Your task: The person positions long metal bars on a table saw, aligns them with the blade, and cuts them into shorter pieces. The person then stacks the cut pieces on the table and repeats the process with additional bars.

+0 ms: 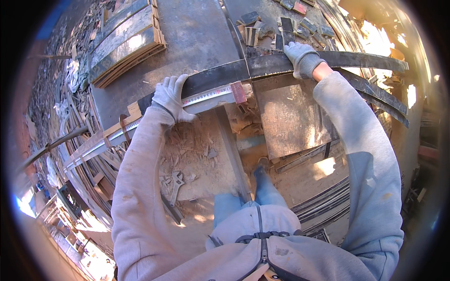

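A long, narrow black board strip (213, 74) lies across the metal table (197, 28), its right end reaching past the edge. My left hand (169, 97), in a pale glove, rests on the strip's left part with fingers stretched and thumb apart. Further right, my gloved right hand (300, 57) grips the strip, its fingers over the far edge. A measuring tape (206, 96) runs along the metal rail on the near side. Against that rail sits a small reddish block (238, 92). The left end of the strip is partly hidden by my left hand and sleeve.
A stack of boards (126, 51) stands at the far left of the table. Offcuts (286, 29) lie at the back right. More dark strips (375, 96) jut out at right. Below are an adjustable wrench (176, 186), a wood panel (293, 119) and stacked strips (323, 206).
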`<action>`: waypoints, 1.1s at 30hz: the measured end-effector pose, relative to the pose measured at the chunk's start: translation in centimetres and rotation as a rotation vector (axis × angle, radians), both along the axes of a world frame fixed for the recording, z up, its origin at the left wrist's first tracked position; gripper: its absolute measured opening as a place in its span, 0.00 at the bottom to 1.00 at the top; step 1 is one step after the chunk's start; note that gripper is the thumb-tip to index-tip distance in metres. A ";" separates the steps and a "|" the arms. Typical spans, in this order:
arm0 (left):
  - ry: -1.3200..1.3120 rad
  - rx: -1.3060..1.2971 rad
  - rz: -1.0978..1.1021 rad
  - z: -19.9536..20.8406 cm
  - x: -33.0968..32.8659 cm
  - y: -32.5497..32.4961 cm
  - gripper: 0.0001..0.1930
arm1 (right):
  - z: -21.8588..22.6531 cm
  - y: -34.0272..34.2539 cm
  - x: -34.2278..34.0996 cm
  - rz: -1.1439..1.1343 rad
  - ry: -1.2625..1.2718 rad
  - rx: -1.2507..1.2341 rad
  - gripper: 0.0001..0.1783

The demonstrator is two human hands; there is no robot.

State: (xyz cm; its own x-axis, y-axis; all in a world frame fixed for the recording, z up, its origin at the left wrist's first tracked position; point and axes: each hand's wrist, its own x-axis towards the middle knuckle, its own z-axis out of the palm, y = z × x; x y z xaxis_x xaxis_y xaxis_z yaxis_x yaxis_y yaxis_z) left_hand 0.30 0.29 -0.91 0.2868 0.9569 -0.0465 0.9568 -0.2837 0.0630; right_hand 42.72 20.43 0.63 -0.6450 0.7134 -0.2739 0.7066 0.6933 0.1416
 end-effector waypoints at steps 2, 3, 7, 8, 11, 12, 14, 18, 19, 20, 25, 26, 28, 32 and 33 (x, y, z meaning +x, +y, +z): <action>0.001 -0.010 0.007 0.0 -0.1 0.0 0.73 | -0.4 -0.1 0.4 -0.004 0.006 -0.001 0.33; -0.003 -0.005 0.007 -0.2 0.0 0.1 0.73 | -0.6 -0.1 0.6 0.006 0.032 0.015 0.33; -0.033 0.014 -0.027 -0.6 0.3 0.3 0.73 | -0.2 0.8 0.2 -0.086 0.016 0.012 0.32; 0.003 0.020 -0.006 -0.5 0.3 0.2 0.73 | 0.0 0.8 0.0 -0.115 0.036 0.019 0.32; 0.075 0.001 0.019 0.1 0.5 0.1 0.74 | 0.9 -0.6 0.5 -0.164 0.105 -0.002 0.31; 0.082 0.025 0.017 0.3 0.4 0.0 0.74 | 1.0 -1.5 0.9 -0.147 0.101 -0.016 0.31; 0.035 -0.038 0.012 0.5 0.4 0.0 0.74 | 1.0 -4.6 3.0 -0.137 0.038 -0.064 0.33; 0.072 -0.124 0.080 0.9 0.5 -0.1 0.73 | 2.0 -8.8 6.3 -0.102 -0.042 -0.169 0.33; 0.075 -0.099 0.072 1.1 0.3 -0.1 0.72 | 2.5 -9.0 6.5 -0.037 0.047 -0.159 0.32; 0.066 -0.044 0.060 1.0 0.4 0.0 0.72 | 3.2 -8.7 6.6 -0.020 0.003 -0.166 0.32; -0.094 -0.050 0.008 1.0 0.6 0.1 0.73 | 6.3 -5.0 6.6 0.136 0.090 -0.205 0.34; -0.122 -0.053 -0.003 1.3 0.6 0.0 0.73 | 6.8 -4.0 6.9 0.197 0.186 -0.175 0.37; -0.103 -0.070 0.012 1.6 0.5 0.0 0.74 | 6.8 -1.2 7.2 0.387 0.378 -0.159 0.37; -0.186 -0.043 -0.009 1.8 0.6 0.7 0.72 | 6.5 7.0 7.3 0.428 0.477 -0.203 0.39; -0.192 -0.069 0.006 1.8 0.7 1.0 0.71 | 7.1 9.2 7.4 0.476 0.505 -0.165 0.36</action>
State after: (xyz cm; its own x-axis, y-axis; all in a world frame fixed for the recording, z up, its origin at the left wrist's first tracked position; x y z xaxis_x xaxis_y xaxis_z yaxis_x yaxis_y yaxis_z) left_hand 1.05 1.26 0.93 0.2914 0.9549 -0.0568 0.9270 -0.2672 0.2634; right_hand 50.07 29.67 7.74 -0.9527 0.2979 0.0604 0.2736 0.9270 -0.2567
